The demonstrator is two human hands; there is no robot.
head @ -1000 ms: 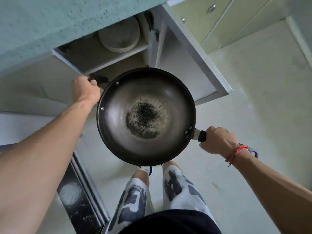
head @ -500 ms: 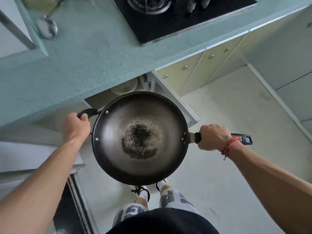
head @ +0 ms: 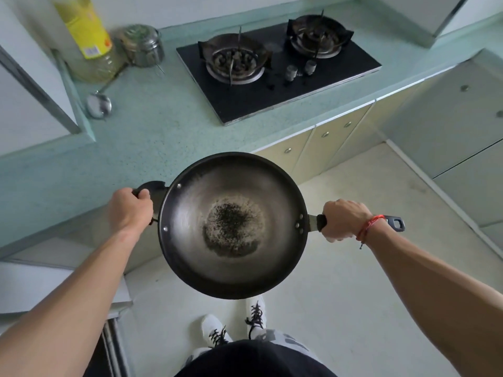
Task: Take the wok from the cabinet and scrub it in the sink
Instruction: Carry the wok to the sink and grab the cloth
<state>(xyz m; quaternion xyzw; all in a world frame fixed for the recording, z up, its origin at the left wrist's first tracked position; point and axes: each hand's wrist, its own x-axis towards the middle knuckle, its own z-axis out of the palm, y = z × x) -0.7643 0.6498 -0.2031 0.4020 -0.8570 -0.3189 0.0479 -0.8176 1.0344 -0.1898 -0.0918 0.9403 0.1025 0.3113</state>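
Observation:
A dark round wok (head: 190,240) with a burnt black patch in its middle hangs level in the air, in front of the countertop and above the floor. My left hand (head: 128,210) grips its small black helper handle on the left side. My right hand (head: 344,220) is curled round the long handle on the right, whose grey loop end sticks out past my wrist. The sink is out of view, and the wok hides the cabinet.
A pale green countertop (head: 152,137) carries a black two-burner gas stove (head: 275,74), a yellow-labelled oil bottle (head: 87,39), a steel pot (head: 143,46) and a ladle (head: 99,104). Cream cabinet doors (head: 321,151) run below. My feet (head: 234,327) stand on the pale floor.
Both hands have lifted the wok out of the low cabinet up to counter height. The view has risen, so the stove and countertop now show.

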